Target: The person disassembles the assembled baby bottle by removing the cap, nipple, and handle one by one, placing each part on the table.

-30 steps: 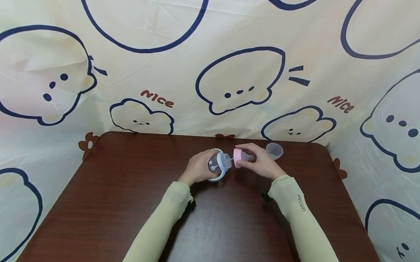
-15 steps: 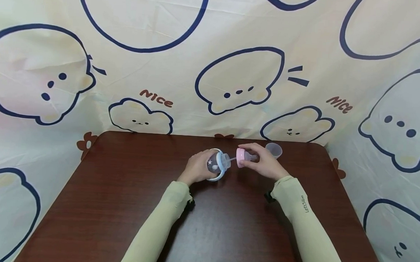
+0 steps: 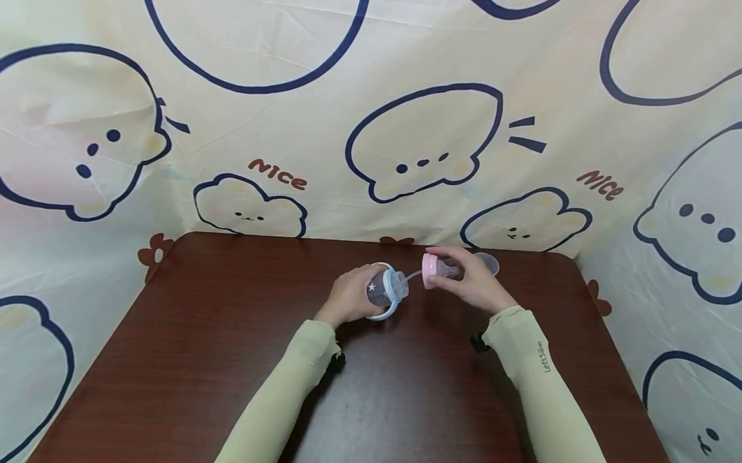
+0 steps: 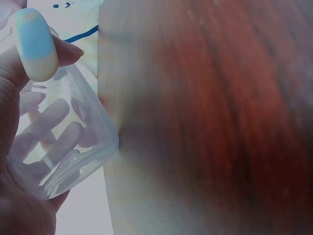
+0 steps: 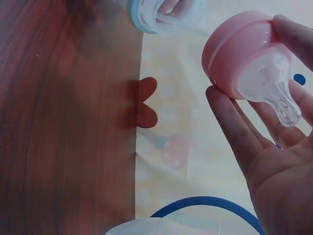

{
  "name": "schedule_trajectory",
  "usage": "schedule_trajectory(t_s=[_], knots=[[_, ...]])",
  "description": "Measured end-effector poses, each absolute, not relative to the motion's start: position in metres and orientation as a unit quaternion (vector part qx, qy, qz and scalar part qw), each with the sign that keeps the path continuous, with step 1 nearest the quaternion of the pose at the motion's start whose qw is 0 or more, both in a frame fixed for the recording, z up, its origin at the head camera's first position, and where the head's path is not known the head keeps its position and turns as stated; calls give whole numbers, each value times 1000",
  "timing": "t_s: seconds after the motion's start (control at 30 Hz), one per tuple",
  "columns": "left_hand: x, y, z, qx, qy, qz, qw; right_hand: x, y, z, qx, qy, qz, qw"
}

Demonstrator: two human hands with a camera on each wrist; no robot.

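A clear baby bottle [image 3: 378,289] with a light blue handle ring lies tilted, its open mouth turned right, above the table. My left hand [image 3: 350,297] grips it around the body; in the left wrist view, the fingers show through the bottle's clear wall [image 4: 93,117]. My right hand [image 3: 474,282] pinches a pink bottle collar [image 3: 429,271] with a clear nipple [image 5: 266,81], the thumb and fingers on opposite sides of the collar. A thin straw [image 3: 414,275] runs from the collar to the bottle's mouth, its end inside the mouth in the right wrist view.
A translucent cup-shaped cover [image 3: 488,263] stands at the table's back edge, partly hidden behind my right hand. The dark brown table [image 3: 374,413] meets a cartoon-printed curtain [image 3: 325,138] at the back and sides.
My right hand has moved right, drawing the pink collar away from the bottle, so more straw shows between them. My left hand and the bottle have stayed nearly still.
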State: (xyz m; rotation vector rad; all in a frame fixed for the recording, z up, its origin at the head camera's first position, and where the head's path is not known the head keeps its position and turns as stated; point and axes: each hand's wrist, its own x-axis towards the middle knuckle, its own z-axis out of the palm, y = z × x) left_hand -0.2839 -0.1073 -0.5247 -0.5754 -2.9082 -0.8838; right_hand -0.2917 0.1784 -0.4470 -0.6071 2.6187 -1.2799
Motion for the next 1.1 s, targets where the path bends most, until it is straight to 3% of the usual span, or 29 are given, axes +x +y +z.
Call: schedule_trajectory(t_s=[1.1], knots=[[-284,-107,-526,-185,-937,-295,29,-288,190,-436,-196,870,-451,46]])
